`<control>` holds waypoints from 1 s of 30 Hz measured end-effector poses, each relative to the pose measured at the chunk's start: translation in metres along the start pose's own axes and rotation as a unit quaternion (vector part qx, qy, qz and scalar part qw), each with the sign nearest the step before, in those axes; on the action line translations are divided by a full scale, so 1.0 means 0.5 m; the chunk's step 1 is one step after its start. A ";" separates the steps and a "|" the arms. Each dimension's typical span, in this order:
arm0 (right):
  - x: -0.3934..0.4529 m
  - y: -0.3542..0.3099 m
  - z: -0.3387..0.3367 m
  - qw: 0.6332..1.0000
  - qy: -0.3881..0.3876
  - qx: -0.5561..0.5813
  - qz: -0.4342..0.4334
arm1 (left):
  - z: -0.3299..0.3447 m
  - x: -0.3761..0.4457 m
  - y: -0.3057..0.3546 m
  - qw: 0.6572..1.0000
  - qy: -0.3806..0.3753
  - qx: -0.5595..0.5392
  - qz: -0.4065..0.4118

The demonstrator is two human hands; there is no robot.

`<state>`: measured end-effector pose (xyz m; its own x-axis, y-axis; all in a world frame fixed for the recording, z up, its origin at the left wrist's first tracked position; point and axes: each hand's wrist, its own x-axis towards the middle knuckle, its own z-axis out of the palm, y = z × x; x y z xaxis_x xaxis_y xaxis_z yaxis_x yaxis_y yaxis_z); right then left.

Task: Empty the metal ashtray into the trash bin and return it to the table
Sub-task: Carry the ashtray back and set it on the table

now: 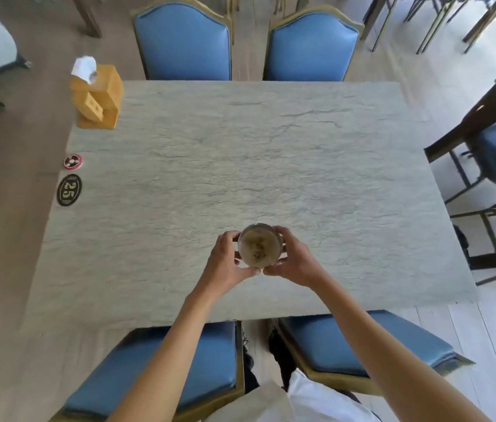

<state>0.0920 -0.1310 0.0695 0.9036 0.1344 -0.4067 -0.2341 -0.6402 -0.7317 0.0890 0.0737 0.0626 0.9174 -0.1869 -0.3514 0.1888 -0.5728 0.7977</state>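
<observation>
Both hands hold the round metal ashtray [259, 245] over the near middle of the gray table [240, 166]. The left hand [229, 261] and the right hand [296, 259] curl around its sides, thumbs touching under it. Dirty bits sit inside. Far left of the ashtray, a black sign [69, 190] reads "25", with a wooden tissue box [98, 98] beyond it.

The number "25" can be read in pale figures on a black oval plaque [69, 190] lying at the left edge of the bench [240, 147]. The round red badge [72, 162] beside it bears no legible text.
</observation>
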 end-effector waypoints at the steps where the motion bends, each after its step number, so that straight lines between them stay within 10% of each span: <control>1: 0.015 0.002 0.001 1.000 -0.002 -0.004 0.004 | 0.001 0.017 -0.006 1.000 -0.003 0.005 -0.002; 30: 0.498 0.123 -0.131 0.997 0.002 -0.079 0.025 | 0.079 0.521 0.010 0.993 0.041 0.101 -0.036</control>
<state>0.3261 -0.1862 -0.0409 0.8938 0.0963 -0.4380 -0.2200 -0.7568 -0.6155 0.3149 -0.0092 -0.0441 0.9307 -0.0788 -0.3573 0.1888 -0.7330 0.6535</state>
